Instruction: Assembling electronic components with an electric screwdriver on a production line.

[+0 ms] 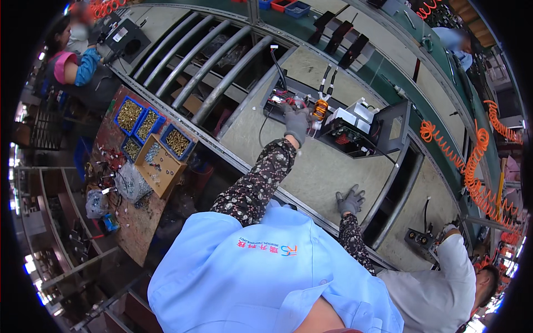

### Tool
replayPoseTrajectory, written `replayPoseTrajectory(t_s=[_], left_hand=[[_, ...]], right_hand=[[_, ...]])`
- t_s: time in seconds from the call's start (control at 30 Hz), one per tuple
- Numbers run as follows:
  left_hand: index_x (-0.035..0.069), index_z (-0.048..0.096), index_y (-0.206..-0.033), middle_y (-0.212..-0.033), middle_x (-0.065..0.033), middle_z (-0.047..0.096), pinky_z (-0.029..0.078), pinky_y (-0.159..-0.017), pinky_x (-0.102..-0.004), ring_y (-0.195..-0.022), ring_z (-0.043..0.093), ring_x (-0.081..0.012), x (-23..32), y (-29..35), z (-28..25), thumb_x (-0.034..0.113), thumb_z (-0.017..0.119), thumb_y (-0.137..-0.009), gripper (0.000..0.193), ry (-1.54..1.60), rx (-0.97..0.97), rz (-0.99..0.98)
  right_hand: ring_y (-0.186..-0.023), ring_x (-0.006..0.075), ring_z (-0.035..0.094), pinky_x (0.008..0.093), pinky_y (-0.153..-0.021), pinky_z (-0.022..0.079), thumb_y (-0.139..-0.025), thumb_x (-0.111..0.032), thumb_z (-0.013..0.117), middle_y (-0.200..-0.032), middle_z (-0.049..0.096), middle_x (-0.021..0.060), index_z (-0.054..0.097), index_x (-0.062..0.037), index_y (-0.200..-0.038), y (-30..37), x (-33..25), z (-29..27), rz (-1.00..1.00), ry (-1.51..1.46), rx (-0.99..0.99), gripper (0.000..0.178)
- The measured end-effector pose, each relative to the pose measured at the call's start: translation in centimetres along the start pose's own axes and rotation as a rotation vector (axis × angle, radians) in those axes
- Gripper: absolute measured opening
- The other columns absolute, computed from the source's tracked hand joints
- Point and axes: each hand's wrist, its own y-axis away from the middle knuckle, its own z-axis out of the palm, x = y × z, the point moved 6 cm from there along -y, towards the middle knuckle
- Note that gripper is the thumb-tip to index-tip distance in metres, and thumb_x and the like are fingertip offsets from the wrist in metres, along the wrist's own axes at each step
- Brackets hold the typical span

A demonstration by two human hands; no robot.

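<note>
My left hand, in a grey glove, reaches into the left part of an open black metal chassis. Its fingers are bent down at a bundle of red wires; what they pinch, if anything, is hidden. Right beside that hand stands a copper-wound coil with two black leads rising from it. White-sided blocks sit further right in the chassis. My right hand, gloved too, rests on the bench board with its fingers spread, apart from the chassis.
Metal rollers run off to the left. Blue bins of brass screws and a cardboard tray stand on a side table. Orange coiled hoses hang at the right. A co-worker in a light shirt handles a black unit at the lower right.
</note>
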Motion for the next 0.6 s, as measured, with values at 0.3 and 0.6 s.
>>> replayPoseTrajectory(t_s=[0.3, 0.6], left_hand=[[0.007, 0.053, -0.068, -0.057, -0.0049, 0.052, 0.039, -0.039, -0.0245, -0.044, 0.049, -0.0129, 11.8, -11.4, -9.0, 0.017, 0.044, -0.081, 0.018, -0.172, 0.096, 0.347], [0.005, 0.059, -0.079, -0.063, -0.0054, 0.057, 0.04, -0.055, -0.0259, -0.057, 0.051, -0.013, 16.5, -6.2, 0.4, 0.022, 0.053, -0.078, 0.018, -0.775, -0.394, 0.661]], right_hand=[[-0.124, 0.0398, 0.008, 0.0569, -0.092, 0.022, -0.07, -0.055, 0.052, -0.137, 0.001, 0.0176, 0.005, -0.0235, -0.134, 1.3, -6.5, 0.6, -0.014, -0.007, -0.014, 0.086], [-0.123, 0.043, 0.011, 0.0604, -0.09, 0.021, -0.069, -0.053, 0.055, -0.136, 0.003, 0.0213, 0.008, -0.0183, -0.133, 3.3, -13.8, 0.2, -0.05, 0.001, -0.008, 0.086]])
